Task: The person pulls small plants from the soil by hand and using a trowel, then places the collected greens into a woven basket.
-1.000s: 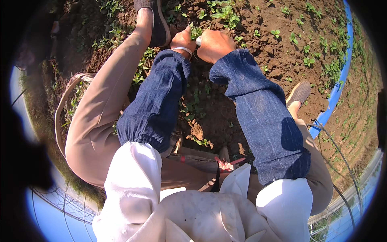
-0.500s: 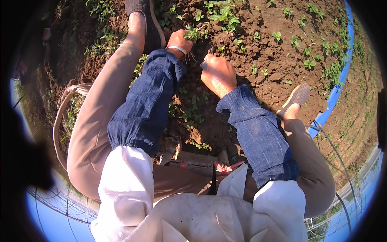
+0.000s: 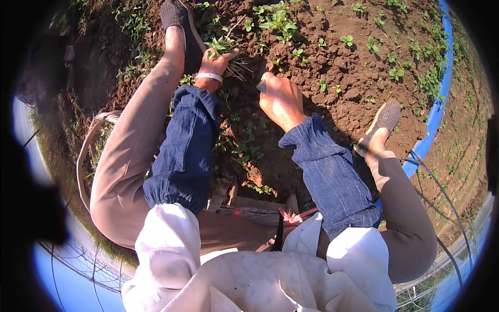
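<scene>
Over a patch of brown, clumpy soil [image 3: 338, 62], in the head view, the person's left hand [image 3: 214, 65] is closed around a bunch of small green plants [image 3: 220, 48], leaves upward and thin pale roots hanging bare past the fingers, clear of the ground. This bunch is just beside the left slip-on shoe [image 3: 182, 28], and a white wristband [image 3: 209, 77] circles the wrist below it. To the right, and apart from it, the right hand [image 3: 282, 99] is curled into a fist around a grey object [image 3: 261, 86], of which only a short end shows by the thumb; its full shape cannot be told. Both forearms wear denim sleeve covers [image 3: 184, 140] over white sleeves. Ahead of the right hand stands a leafy green clump [image 3: 280, 22], with seedlings [image 3: 396, 74] scattered rightward. The right slip-on shoe [image 3: 384, 118] rests on the soil, near a blue hose [image 3: 435, 117] that curves along the far right. Between the legs, low down, lie wooden pieces [image 3: 254, 203].
</scene>
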The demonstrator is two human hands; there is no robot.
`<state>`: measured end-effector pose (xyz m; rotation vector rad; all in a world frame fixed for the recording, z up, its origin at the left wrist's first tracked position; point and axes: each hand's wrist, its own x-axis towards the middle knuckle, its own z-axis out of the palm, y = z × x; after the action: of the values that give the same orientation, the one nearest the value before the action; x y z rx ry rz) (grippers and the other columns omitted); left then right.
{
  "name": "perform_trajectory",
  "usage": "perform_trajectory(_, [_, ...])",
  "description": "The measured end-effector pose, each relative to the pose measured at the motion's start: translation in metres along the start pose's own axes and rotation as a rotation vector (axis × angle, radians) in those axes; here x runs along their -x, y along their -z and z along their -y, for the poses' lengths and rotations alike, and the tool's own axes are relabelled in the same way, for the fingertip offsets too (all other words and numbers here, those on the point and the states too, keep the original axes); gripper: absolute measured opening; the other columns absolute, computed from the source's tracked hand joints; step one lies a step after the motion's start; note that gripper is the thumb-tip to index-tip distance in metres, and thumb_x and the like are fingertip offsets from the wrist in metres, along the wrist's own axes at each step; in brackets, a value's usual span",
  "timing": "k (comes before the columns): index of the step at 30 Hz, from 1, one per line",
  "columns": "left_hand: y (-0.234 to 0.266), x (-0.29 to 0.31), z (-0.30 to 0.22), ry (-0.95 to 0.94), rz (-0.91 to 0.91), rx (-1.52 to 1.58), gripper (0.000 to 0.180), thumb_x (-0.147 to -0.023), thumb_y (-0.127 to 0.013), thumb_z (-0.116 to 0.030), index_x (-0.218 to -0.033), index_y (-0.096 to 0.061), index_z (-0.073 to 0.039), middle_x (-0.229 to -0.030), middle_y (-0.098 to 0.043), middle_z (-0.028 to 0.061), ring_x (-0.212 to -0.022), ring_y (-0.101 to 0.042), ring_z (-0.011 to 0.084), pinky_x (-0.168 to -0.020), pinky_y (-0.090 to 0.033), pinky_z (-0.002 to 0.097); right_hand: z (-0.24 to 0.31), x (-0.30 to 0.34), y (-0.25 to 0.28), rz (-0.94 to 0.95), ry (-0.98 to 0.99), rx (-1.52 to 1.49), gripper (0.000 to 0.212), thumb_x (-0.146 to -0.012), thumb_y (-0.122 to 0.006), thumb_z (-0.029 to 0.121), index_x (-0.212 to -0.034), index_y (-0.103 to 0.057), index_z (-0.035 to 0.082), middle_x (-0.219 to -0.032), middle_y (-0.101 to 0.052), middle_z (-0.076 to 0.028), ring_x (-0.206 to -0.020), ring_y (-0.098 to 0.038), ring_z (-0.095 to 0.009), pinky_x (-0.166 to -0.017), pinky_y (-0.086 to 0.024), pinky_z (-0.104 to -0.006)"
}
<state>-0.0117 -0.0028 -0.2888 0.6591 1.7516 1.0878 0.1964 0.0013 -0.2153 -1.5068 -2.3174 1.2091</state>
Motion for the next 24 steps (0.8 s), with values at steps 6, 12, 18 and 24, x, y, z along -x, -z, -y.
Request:
perform_trajectory(6, [-0.01,-0.027,0.043,-0.386,-0.039,-0.329,0.024,-0.076,-0.067,-0.013,-0.096,-0.065,-0.001,-0.085,-0.069,0.0148,-0.079,-0.067,0.0294,-0.073,-0.051,0.0328,0.03,0.023,0.039,-0.013,0.003,0.207,0.013,-0.072,-0.062,0.005,-0.084,-0.062,0.003,-0.071,-0.064,-0.019,-0.071,-0.065,-0.04,-0.063,-0.052,-0.0466])
perform_trajectory(12, [-0.046,-0.031,0.041,-0.301,0.002,-0.82,0.04,-0.077,-0.071,-0.023,-0.112,-0.063,-0.008,-0.095,-0.068,0.019,-0.088,-0.067,0.0326,-0.076,-0.052,0.0359,0.067,0.001,0.039,0.072,-0.08,0.356,0.014,-0.071,-0.063,0.005,-0.082,-0.07,0.004,-0.079,-0.067,-0.02,-0.078,-0.067,-0.036,-0.069,-0.054,-0.0443])
perform_trajectory(18, [-0.062,-0.031,0.011,-0.21,0.068,-1.06,0.036,-0.068,-0.077,-0.023,-0.1,-0.063,-0.013,-0.088,-0.069,0.0155,-0.086,-0.067,0.0337,-0.069,-0.054,0.0441,0.073,-0.033,0.011,0.063,-0.228,0.153,0.011,-0.075,-0.061,0.008,-0.082,-0.068,0.004,-0.084,-0.066,-0.021,-0.087,-0.065,-0.039,-0.076,-0.051,-0.0482])
perform_trajectory(24, [-0.062,-0.028,0.009,-0.252,0.076,-1.063,0.02,-0.069,-0.071,-0.018,-0.086,-0.065,-0.01,-0.084,-0.068,0.0164,-0.085,-0.067,0.035,-0.07,-0.053,0.0448,0.051,-0.033,-0.014,0.1,-0.249,0.175,0.013,-0.071,-0.06,0.006,-0.083,-0.064,0.002,-0.083,-0.067,-0.021,-0.086,-0.065,-0.039,-0.074,-0.051,-0.049])
